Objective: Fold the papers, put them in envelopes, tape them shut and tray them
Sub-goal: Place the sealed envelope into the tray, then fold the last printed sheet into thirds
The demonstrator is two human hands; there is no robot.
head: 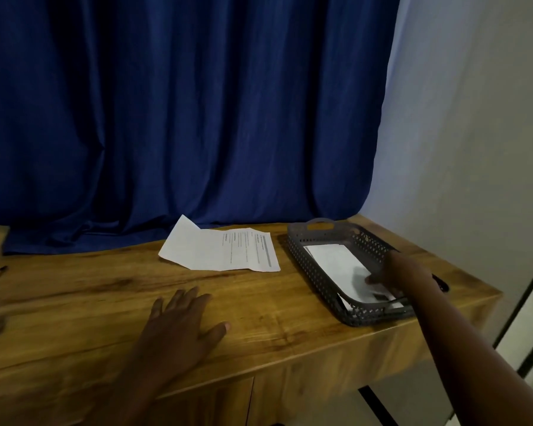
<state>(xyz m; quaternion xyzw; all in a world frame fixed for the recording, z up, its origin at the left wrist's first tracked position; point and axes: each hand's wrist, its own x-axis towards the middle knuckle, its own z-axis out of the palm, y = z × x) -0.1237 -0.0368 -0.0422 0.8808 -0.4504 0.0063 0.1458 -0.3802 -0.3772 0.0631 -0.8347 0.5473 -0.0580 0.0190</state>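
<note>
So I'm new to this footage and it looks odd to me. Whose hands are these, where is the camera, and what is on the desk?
There is no machine here. A person wears a wide-angle camera on the head, looking forward and down, so you see their own two arms reaching out.

The left hand lies flat and open on the wooden desk, holding nothing. The right hand reaches into a dark grey tray at the right and touches a white envelope lying in it; whether the fingers grip it is too blurred to tell.

Further back lies a printed sheet of paper, creased but opened out, one corner lifted. Behind hangs a blue curtain. Small items at the left edge are too cut off to name.
</note>
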